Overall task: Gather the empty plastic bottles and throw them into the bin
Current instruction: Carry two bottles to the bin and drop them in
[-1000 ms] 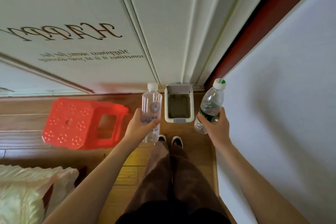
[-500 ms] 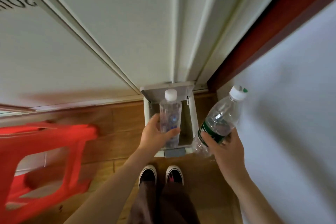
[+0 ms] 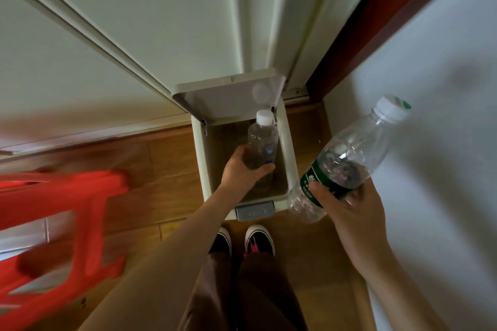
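Note:
A small white pedal bin (image 3: 290, 153) stands on the wooden floor against the door, its lid (image 3: 228, 97) raised. My left hand (image 3: 239, 172) grips a clear plastic bottle (image 3: 262, 140) with a white cap, held upright over the bin's opening, its lower part inside the rim. My right hand (image 3: 347, 209) holds a second clear bottle (image 3: 347, 158) with a green label and white cap, tilted to the right of the bin, above the floor.
A red plastic stool (image 3: 61, 220) stands at the left, blurred. A white door fills the top; a white wall (image 3: 430, 142) runs down the right side with a dark red frame (image 3: 357, 43). My two shoes (image 3: 242, 239) stand just before the bin's pedal (image 3: 255, 211).
The view has come closer to the bin. My left hand has lowered its bottle into the bin's opening. The right hand's bottle stays beside the bin.

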`<state>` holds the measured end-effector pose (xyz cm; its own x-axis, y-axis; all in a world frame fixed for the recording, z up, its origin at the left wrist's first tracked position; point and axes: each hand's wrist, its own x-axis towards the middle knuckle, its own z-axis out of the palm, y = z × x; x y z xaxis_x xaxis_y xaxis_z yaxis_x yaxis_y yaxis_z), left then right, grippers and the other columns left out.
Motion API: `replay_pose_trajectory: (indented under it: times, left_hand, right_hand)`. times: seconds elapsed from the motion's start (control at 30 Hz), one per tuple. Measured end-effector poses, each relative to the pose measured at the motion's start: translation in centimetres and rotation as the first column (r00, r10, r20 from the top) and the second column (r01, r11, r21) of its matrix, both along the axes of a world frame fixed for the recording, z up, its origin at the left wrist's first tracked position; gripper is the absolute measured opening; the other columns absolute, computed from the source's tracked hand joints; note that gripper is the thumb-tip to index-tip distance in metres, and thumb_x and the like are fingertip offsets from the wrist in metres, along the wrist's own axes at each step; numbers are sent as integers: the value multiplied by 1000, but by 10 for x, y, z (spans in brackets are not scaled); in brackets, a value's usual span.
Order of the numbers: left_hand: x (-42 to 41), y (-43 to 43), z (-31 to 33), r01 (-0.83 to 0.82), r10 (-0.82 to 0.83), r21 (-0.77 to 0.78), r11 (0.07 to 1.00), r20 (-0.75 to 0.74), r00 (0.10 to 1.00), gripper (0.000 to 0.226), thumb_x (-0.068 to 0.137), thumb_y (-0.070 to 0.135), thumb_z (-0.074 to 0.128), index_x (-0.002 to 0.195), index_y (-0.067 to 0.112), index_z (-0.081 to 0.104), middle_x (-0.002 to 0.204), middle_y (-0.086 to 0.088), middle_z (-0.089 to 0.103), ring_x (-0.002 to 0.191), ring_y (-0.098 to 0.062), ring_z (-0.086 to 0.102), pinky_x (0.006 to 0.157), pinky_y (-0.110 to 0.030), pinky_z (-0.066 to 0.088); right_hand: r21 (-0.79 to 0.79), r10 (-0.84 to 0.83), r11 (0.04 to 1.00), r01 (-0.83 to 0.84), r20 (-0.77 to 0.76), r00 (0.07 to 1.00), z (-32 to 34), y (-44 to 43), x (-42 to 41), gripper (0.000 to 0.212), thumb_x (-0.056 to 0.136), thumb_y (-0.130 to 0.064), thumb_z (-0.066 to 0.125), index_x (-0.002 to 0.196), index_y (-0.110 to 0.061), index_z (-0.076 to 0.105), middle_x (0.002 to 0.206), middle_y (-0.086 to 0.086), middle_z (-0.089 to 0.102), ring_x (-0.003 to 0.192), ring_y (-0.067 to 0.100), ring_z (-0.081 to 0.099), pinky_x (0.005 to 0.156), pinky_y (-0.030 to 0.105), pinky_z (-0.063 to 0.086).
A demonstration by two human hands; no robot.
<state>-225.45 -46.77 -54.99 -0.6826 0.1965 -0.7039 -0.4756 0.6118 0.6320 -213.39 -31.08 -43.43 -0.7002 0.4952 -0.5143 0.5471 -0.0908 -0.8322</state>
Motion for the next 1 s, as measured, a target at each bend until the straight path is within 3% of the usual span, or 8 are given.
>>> replay_pose_trajectory:
  times: [0.23, 0.4, 0.5, 0.6, 0.7, 0.83, 0.93, 1.0]
  left_hand:
    - [6, -21, 42, -35, 40, 46, 998, -106, 994, 63, 82, 32, 74, 138, 23, 46, 134, 3, 57, 123, -13, 54, 103, -36, 48]
    - [12, -58, 74, -153, 148, 17, 988, -388, 910, 30, 89, 18, 67, 118, 15, 63, 110, 3, 66, 100, -11, 63, 87, -32, 56]
    - [10, -79, 70, -223, 165, -59, 973, -494, 854, 26, 90, 18, 64, 115, 13, 63, 103, 7, 59, 95, -13, 61, 79, -24, 53]
    - [5, -90, 55, -208, 149, -100, 973, -413, 898, 40, 91, 27, 63, 128, 16, 55, 114, 8, 52, 100, -11, 56, 73, -10, 40]
    - [2, -92, 39, -175, 153, -52, 983, -287, 946, 44, 95, 29, 57, 136, 15, 51, 121, 5, 53, 103, -11, 57, 75, -13, 47]
    - [3, -93, 27, -198, 197, 20, 980, -258, 946, 40, 97, 26, 54, 136, 18, 50, 118, 0, 62, 101, -13, 61, 75, -17, 49]
    - [3, -95, 24, -217, 221, 43, 975, -241, 945, 39, 97, 28, 54, 135, 21, 51, 113, 2, 63, 95, -5, 60, 70, -13, 45]
    - [3, -97, 23, -217, 224, 57, 975, -244, 943, 39, 96, 29, 55, 135, 22, 52, 112, 3, 64, 94, -3, 59, 70, -13, 46]
  right_hand:
    - [2, 37, 999, -37, -10, 999, 8, -11, -8, 47, 69, -25, 79, 108, -36, 55, 101, -11, 68, 92, 4, 67, 75, 15, 54]
    - [3, 75, 997, -75, -23, 997, 13, -32, -24, 48, 78, -8, 76, 106, -40, 52, 104, -17, 65, 92, -14, 64, 70, 7, 51]
    - [7, 103, 995, -103, -64, 993, 9, -46, -35, 50, 80, -9, 75, 118, -31, 52, 109, -17, 63, 96, -15, 61, 75, 6, 50]
    - [2, 135, 991, -135, -87, 987, -7, -59, -47, 64, 76, -23, 79, 132, -15, 49, 124, -5, 61, 112, 0, 61, 89, 19, 54]
    - [106, 231, 968, -226, -42, 972, -32, -66, -57, 70, 70, -47, 80, 129, -22, 53, 125, -5, 62, 116, 10, 59, 95, 36, 55]
    - [194, 364, 911, -363, 30, 931, -63, -74, -70, 68, 73, -42, 77, 131, -23, 48, 124, -13, 61, 115, 3, 57, 91, 20, 52]
    - [166, 436, 878, -448, 109, 894, -85, -79, -80, 61, 77, -31, 79, 128, -18, 48, 121, -9, 61, 109, 4, 57, 74, 2, 47]
    - [146, 468, 861, -487, 150, 871, -98, -84, -87, 59, 79, -27, 79, 127, -14, 47, 125, -1, 61, 105, 4, 54, 66, 2, 45]
